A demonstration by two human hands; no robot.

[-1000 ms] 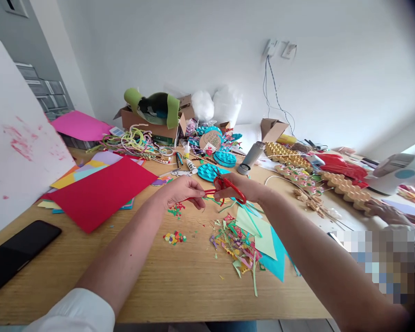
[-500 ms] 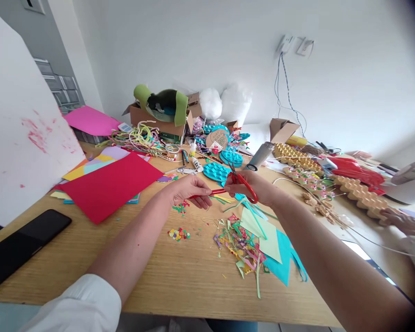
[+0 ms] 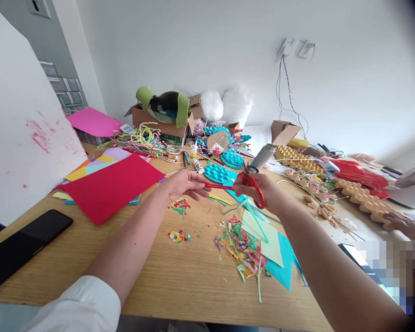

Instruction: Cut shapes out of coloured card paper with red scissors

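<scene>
Between my two hands a narrow red paper strip (image 3: 220, 186) is stretched above the table. My left hand (image 3: 186, 184) pinches its left end between thumb and fingers. My right hand (image 3: 257, 188) grips the strip's other end and also carries red-handled scissors (image 3: 259, 193), their blades pointing up and away from the strip. Below my left hand lie a pile of red and green paper bits (image 3: 180, 207) and a pile of round confetti (image 3: 180, 236). Mixed paper scraps (image 3: 240, 249) lie under my right hand, beside pale green paper (image 3: 272, 244) and blue paper (image 3: 280, 272).
Red paper (image 3: 114, 186) tops a stack at left, near a black phone (image 3: 24, 249). Behind are blue egg-carton pieces (image 3: 217, 174), a glue bottle (image 3: 198, 166), a grey cylinder (image 3: 263, 157) and a filled box (image 3: 159, 117). Another person's hand (image 3: 406, 225) rests at right.
My right hand has moved slightly right with the scissors, and more of the red strip shows between my hands. The view has shifted a little.
</scene>
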